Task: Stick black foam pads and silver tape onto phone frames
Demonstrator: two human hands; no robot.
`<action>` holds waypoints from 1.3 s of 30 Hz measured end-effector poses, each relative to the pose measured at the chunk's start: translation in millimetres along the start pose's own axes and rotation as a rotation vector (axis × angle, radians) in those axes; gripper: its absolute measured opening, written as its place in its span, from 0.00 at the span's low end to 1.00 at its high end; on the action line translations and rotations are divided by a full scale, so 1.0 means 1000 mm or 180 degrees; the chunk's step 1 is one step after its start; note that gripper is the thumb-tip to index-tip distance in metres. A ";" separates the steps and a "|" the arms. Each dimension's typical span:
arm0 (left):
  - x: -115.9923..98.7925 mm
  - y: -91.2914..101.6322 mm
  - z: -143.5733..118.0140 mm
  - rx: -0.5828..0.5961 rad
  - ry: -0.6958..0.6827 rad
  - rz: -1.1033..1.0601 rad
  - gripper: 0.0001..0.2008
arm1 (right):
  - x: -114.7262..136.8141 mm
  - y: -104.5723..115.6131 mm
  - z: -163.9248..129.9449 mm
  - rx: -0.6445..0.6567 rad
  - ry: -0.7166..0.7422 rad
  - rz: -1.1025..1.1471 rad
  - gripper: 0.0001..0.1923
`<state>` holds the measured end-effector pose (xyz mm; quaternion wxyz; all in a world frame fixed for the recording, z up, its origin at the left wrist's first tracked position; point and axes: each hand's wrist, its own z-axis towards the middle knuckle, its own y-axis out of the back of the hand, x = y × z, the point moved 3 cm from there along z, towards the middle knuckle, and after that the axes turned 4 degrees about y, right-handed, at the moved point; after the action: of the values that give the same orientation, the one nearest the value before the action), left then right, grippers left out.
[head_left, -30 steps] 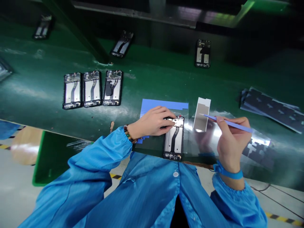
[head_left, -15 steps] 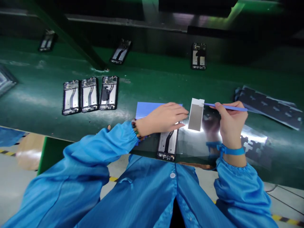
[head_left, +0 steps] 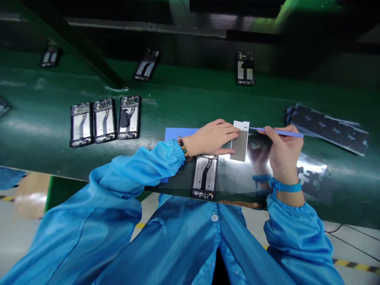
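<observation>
phone frame [head_left: 204, 177] is lying at the green bench [head_left: 44, 126] near edge, just below the hands | left hand [head_left: 212, 138] is touching the grey sheet [head_left: 240, 141] with fingers loosely extended | right hand [head_left: 282, 152] is pinching blue tweezers [head_left: 277, 132], tip meeting the sheet's top | three frames [head_left: 103, 120] are sitting farther left

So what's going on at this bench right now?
A person in a blue smock works at a green bench. The right hand holds a thin blue tool, its tip at the top of a grey rectangular film. The left hand touches that film's left edge. An open phone frame lies just below; three more sit to the left.
</observation>
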<state>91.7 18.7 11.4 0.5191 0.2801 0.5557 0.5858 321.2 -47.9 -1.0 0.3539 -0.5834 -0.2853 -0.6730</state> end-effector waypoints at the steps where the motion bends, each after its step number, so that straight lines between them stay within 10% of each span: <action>1: 0.000 0.005 -0.007 -0.0024 0.0034 -0.0042 0.26 | 0.008 0.002 -0.010 -0.0029 0.0011 0.0079 0.23; 8: -0.041 0.048 -0.119 0.0102 0.0016 -0.0585 0.16 | 0.039 0.002 -0.138 0.0723 -0.0604 -0.0197 0.21; 14: -0.075 0.026 -0.170 -0.0204 0.0190 -0.0486 0.22 | 0.034 -0.009 -0.197 0.1006 -0.0599 -0.0273 0.18; 24: -0.100 0.017 -0.176 -0.0667 0.0087 -0.0587 0.03 | 0.030 -0.008 -0.209 0.1228 -0.0355 -0.0481 0.17; 39: -0.104 0.008 -0.180 -0.0757 0.0248 -0.0636 0.06 | 0.029 -0.006 -0.206 0.1243 -0.0422 -0.0410 0.16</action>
<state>-42.3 -140.2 4.3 0.5824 0.1371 0.5272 0.6034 194.1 -212.3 -3.9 0.3969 -0.5274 -0.4696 -0.5863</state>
